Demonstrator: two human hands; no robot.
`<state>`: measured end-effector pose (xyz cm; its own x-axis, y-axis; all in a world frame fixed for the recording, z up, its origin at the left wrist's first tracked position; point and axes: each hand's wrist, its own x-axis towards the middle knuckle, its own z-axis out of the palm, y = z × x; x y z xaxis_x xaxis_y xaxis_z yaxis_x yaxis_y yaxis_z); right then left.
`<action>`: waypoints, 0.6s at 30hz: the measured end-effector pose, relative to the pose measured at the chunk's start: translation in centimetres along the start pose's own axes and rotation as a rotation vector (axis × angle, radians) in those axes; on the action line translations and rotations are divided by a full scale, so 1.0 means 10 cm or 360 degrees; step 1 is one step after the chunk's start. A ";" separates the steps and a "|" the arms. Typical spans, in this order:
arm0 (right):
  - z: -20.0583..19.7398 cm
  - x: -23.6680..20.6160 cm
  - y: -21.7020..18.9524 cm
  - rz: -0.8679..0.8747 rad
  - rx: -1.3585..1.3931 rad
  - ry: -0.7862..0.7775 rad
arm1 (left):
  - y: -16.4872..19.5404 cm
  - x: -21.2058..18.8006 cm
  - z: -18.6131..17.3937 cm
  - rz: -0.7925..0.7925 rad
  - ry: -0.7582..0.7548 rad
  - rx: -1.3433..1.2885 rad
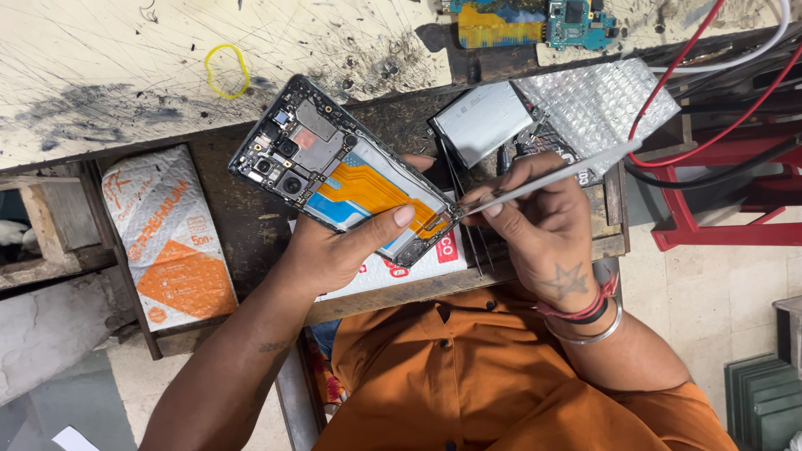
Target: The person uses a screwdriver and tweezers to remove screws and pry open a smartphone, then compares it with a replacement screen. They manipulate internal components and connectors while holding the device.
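The right hand (543,230) has its fingers pinched on metal tweezers (551,179) whose tips touch the lower end of an opened phone (347,184), which the left hand (334,250) clamps from beneath, thumb across its edge. They work over a dark, worn wooden bench (242,217). A scratched pale board (125,67) lies at eleven o'clock, bubble wrap (601,100) at two, a red stand (718,192) on pale floor tiles at three.

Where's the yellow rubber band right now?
In the head view the yellow rubber band lies upper left on the scratched pale worktop, just up-left of the opened phone held in the left hand, untouched by either hand.
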<state>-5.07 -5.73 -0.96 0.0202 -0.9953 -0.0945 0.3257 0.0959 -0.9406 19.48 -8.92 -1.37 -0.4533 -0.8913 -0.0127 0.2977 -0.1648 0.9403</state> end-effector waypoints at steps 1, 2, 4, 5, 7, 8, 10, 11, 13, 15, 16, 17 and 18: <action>-0.01 0.01 -0.01 0.0044 0.0030 -0.0013 | 0.00 0.00 0.00 0.0002 -0.0008 0.0010; -0.01 0.02 -0.03 0.0087 0.0061 -0.0027 | 0.00 0.00 0.00 0.0005 -0.0015 0.0021; -0.03 0.04 -0.05 0.0167 0.0103 -0.0058 | 0.00 0.00 0.00 0.0004 -0.0028 0.0039; -0.04 0.05 -0.07 0.0203 0.0114 -0.0073 | 0.00 0.00 -0.01 0.0001 -0.0035 0.0045; -0.06 0.07 -0.08 0.0248 0.0146 -0.0116 | 0.00 0.00 -0.01 -0.0018 -0.0048 0.0045; -0.07 0.08 -0.09 0.0258 0.0166 -0.0143 | 0.00 0.00 -0.01 -0.0034 -0.0053 0.0038; -0.09 0.10 -0.10 0.0287 0.0189 -0.0172 | 0.00 -0.01 -0.01 -0.0043 -0.0060 0.0044; -0.09 0.11 -0.11 0.0306 0.0192 -0.0176 | 0.00 -0.01 0.00 -0.0035 -0.0060 0.0058; -0.08 0.10 -0.12 0.0301 0.0153 -0.0162 | 0.00 -0.01 0.00 -0.0021 -0.0056 0.0082; -0.06 0.07 -0.13 0.0254 0.0069 -0.0125 | 0.00 -0.01 0.00 -0.0011 -0.0048 0.0103; -0.05 0.05 -0.14 0.0177 -0.0012 -0.0144 | 0.01 -0.01 0.00 -0.0003 -0.0047 0.0109; -0.04 0.02 -0.16 0.0100 -0.0093 -0.0164 | 0.01 -0.01 0.00 0.0006 -0.0045 0.0116; -0.03 0.00 -0.18 0.0024 -0.0175 -0.0184 | 0.01 -0.01 0.00 0.0014 -0.0042 0.0122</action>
<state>-5.90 -5.89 0.63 0.1348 -0.9879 -0.0768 0.2192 0.1053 -0.9700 19.58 -8.87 -1.28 -0.4733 -0.8809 0.0037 0.2372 -0.1234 0.9636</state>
